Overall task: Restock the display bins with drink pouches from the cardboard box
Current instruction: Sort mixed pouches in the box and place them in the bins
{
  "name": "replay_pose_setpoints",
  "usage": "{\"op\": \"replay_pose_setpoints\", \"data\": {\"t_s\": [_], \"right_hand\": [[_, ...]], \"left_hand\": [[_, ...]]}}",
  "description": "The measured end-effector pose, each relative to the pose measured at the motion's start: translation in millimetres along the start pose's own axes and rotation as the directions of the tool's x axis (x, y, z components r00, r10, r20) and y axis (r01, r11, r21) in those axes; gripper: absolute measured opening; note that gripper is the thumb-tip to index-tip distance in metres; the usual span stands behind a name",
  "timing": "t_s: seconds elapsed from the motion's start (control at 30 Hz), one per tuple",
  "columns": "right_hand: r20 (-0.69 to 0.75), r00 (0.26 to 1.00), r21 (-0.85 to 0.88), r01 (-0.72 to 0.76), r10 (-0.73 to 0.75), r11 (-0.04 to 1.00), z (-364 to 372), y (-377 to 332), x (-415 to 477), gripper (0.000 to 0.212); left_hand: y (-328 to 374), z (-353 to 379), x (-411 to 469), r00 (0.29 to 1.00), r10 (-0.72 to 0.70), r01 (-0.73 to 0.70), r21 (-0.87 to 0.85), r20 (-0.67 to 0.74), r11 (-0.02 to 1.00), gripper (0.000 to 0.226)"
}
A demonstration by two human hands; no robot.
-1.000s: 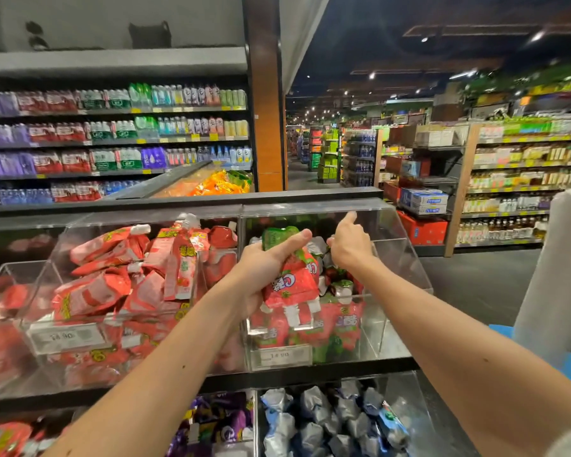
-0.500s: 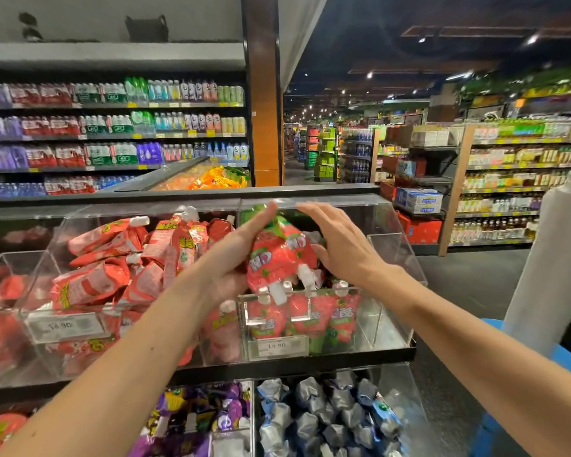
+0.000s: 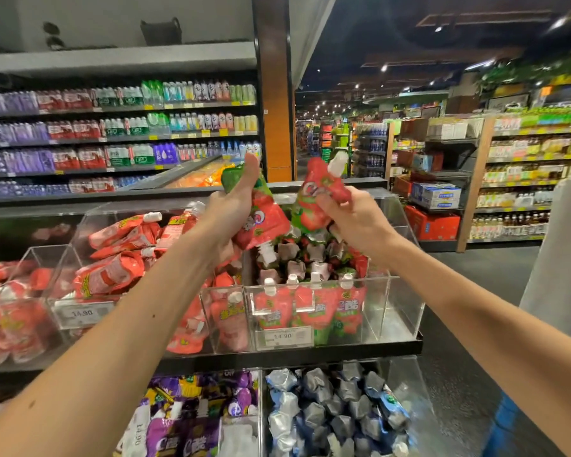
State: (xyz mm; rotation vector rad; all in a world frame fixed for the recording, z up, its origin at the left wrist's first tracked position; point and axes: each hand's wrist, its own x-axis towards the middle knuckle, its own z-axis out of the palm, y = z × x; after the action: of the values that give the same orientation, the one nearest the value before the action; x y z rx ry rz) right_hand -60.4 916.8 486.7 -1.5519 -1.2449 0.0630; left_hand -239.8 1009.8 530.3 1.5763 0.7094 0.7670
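My left hand (image 3: 233, 212) grips a red and green drink pouch (image 3: 261, 219), held cap down above the clear display bin (image 3: 399, 311). My right hand (image 3: 350, 216) pinches a second red pouch (image 3: 320, 189), its white cap pointing up. Both hands hover over the right upper bin, which holds several like pouches (image 3: 310, 301) standing along its front. The cardboard box is out of view.
The left bin (image 3: 112, 258) is piled with red pouches. Lower bins hold purple pouches (image 3: 192, 420) and blue-silver pouches (image 3: 330, 410). Price tags (image 3: 282, 336) sit on the bin fronts. A white roll (image 3: 561, 258) stands at the right. Store shelves run behind.
My right hand has picked a pouch out of the bin and lifted it. My left hand has raised its pouch higher. The view has tilted up a little.
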Motion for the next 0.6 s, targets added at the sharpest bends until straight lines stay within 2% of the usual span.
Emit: {"op": "replay_pose_setpoints", "data": {"t_s": [0.07, 0.1, 0.2, 0.23, 0.27, 0.33, 0.4, 0.43, 0.53, 0.6], "right_hand": [[-0.013, 0.996, 0.026, -0.085, 0.086, 0.996, -6, 1, -1, 0.037], [0.008, 0.994, 0.049, -0.111, 0.111, 0.993, -8, 1, -3, 0.036], [0.115, 0.981, 0.106, -0.172, 0.159, 0.979, -7, 8, -6, 0.019], [0.127, 0.977, 0.109, -0.186, 0.172, 0.976, -4, 12, -5, 0.013], [0.123, 0.975, 0.099, -0.196, 0.184, 0.975, -2, 17, -5, 0.009], [0.106, 0.974, -0.007, -0.199, 0.199, 0.98, 4, 27, -5, 0.013], [0.096, 0.971, -0.116, -0.209, 0.22, 0.971, 9, 35, -7, 0.017], [0.091, 0.967, -0.102, -0.229, 0.238, 0.968, 10, 36, -8, 0.017], [0.124, 0.922, 0.163, -0.384, 0.367, 0.909, 12, 35, -10, 0.021], [0.191, 0.869, 0.344, -0.495, 0.457, 0.798, 13, 31, -10, 0.023]], "left_hand": [[-3, -2, 4, 0.998, 0.003, -0.003, -0.004, -0.064, 1.0, 0.058], [-4, -3, 5, 0.999, 0.011, -0.012, -0.04, -0.047, 0.999, 0.056], [-9, -4, 13, 0.999, 0.044, -0.041, -0.199, 0.011, 0.979, 0.041], [-12, -3, 17, 0.999, 0.039, -0.034, -0.201, 0.021, 0.979, 0.033], [-16, -1, 22, 0.999, 0.038, -0.032, -0.168, 0.037, 0.985, 0.028], [-26, 4, 30, 0.994, 0.082, -0.076, -0.078, 0.076, 0.994, 0.026], [-35, 8, 33, 0.982, 0.161, -0.165, 0.031, 0.096, 0.986, 0.03], [-38, 9, 33, 0.971, 0.217, -0.225, 0.078, 0.101, 0.971, 0.033], [-48, 5, 37, 0.915, 0.384, -0.402, 0.22, 0.121, 0.889, 0.038], [-52, 4, 39, 0.852, 0.505, -0.514, 0.413, 0.14, 0.752, 0.042]]}}
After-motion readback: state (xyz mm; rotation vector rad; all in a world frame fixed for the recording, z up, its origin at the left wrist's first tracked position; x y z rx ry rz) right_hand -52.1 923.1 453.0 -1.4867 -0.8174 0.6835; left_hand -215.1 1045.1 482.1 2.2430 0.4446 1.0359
